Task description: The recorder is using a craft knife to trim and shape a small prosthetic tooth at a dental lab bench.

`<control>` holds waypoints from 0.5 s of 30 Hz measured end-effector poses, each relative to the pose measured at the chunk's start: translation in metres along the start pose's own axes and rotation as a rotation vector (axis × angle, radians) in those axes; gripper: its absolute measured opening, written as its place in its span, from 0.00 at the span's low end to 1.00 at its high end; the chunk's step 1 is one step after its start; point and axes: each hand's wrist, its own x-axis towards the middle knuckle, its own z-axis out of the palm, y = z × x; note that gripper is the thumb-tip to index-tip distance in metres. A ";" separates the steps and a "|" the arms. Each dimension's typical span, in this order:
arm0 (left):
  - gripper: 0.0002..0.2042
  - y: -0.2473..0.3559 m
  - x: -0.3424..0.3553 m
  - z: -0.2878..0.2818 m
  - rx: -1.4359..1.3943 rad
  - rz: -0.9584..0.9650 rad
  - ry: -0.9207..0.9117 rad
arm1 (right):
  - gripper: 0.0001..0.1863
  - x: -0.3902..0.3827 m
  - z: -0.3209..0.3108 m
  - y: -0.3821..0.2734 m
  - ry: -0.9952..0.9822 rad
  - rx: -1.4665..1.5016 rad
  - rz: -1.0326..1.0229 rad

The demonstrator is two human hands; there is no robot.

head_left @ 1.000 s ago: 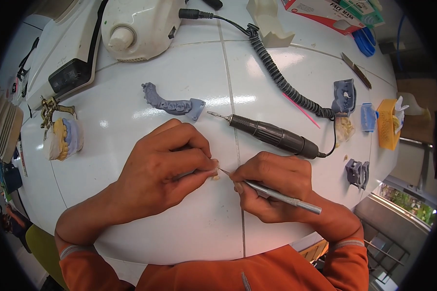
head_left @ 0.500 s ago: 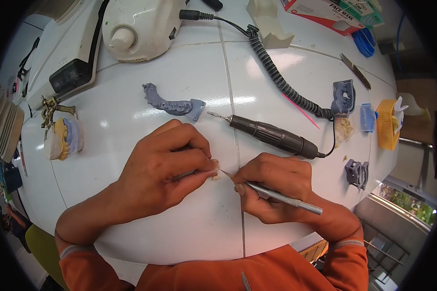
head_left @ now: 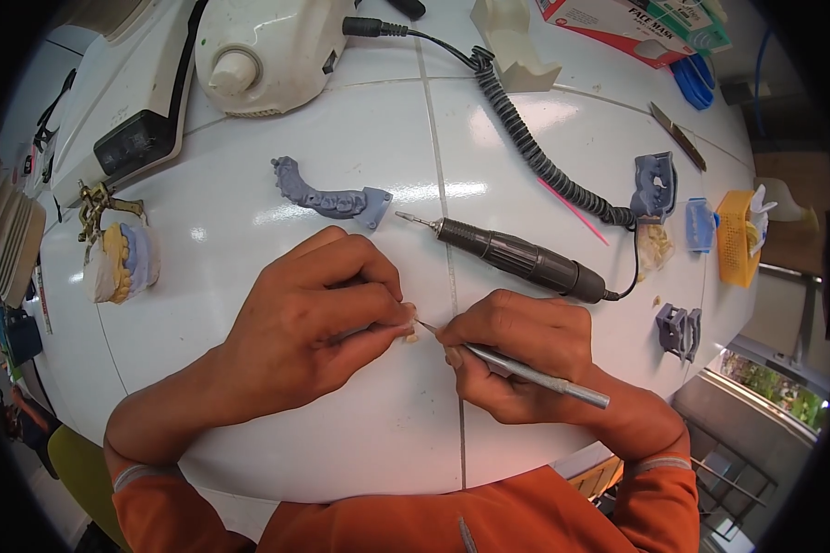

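My left hand [head_left: 318,318] is pinched shut on a small tooth-coloured dental piece [head_left: 412,337], most of it hidden by the fingertips. In my right hand [head_left: 521,355] is a slim silver craft knife [head_left: 544,376], held like a pen. Its pointed tip meets or nearly meets the small piece; actual contact is too fine to tell. Just beyond my hands lie a grey-blue dental arch model [head_left: 332,201] and a dark rotary handpiece [head_left: 521,258] with a bur at its tip.
A coiled cable [head_left: 526,138] runs from the handpiece toward the white control unit [head_left: 267,55]. At left, a plaster model sits in a brass articulator [head_left: 101,207]. Rightward are a loose blade [head_left: 678,136], grey dental models [head_left: 655,187], a yellow basket [head_left: 737,238] and a mask box [head_left: 618,28].
The craft knife has shifted very slightly left with my right hand. My left hand stays in place around the small piece.
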 end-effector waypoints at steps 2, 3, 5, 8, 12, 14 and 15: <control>0.09 0.000 0.000 0.000 0.002 -0.001 0.002 | 0.09 0.001 0.000 -0.001 0.002 0.000 -0.004; 0.09 0.000 0.000 0.000 0.003 -0.002 0.005 | 0.09 0.001 -0.001 -0.001 -0.008 -0.002 0.004; 0.09 0.000 0.000 0.001 0.004 -0.001 0.003 | 0.09 0.001 -0.002 -0.001 -0.018 -0.004 0.011; 0.09 0.000 0.000 0.000 0.008 0.000 0.000 | 0.09 0.000 -0.001 0.001 -0.019 -0.001 -0.006; 0.09 0.000 0.000 0.000 0.016 -0.001 -0.006 | 0.09 0.000 -0.001 0.001 -0.003 0.005 -0.010; 0.09 0.000 0.000 0.000 0.012 -0.002 -0.002 | 0.08 0.000 -0.001 0.001 -0.009 0.014 -0.015; 0.09 0.000 -0.001 0.000 0.008 -0.005 0.002 | 0.08 -0.001 0.000 0.001 0.001 0.020 -0.005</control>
